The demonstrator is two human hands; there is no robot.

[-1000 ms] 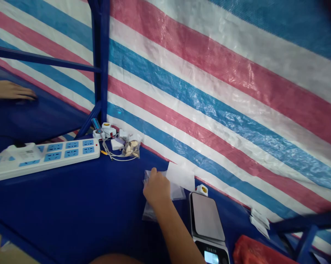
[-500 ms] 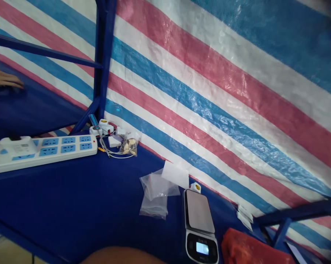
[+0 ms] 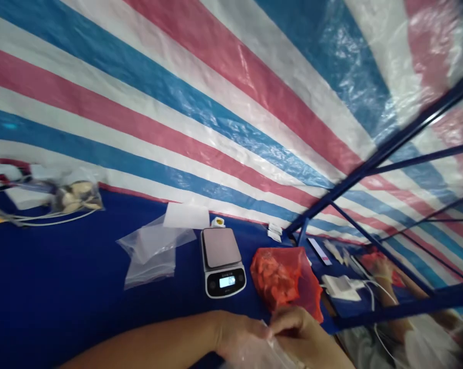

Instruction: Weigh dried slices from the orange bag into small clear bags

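Low in the view, my left hand (image 3: 237,333) and my right hand (image 3: 302,333) are close together, both pinching the top edge of a clear plastic zip bag (image 3: 260,356). The bag's lower part runs out of the picture, so I cannot make out what is in it. Just beyond my right hand lies a red mesh bag (image 3: 275,277) with pieces inside. A kitchen scale (image 3: 222,251) with a lit display stands beyond my left hand, its plate bare. Several flat clear zip bags (image 3: 150,256) lie left of the scale.
A white sheet (image 3: 187,215) touches the striped tarp wall (image 3: 216,154). A small bag of pale pieces (image 3: 78,196) and cables sit far left. A blue metal frame (image 3: 331,195) crosses the right side. Beyond it, another person's hand (image 3: 383,269) is near a red bag.
The view has swung right, bringing the red mesh bag and a person at right into sight. Both my hands now show, holding a clear bag; before, only part of an arm showed at the bottom.
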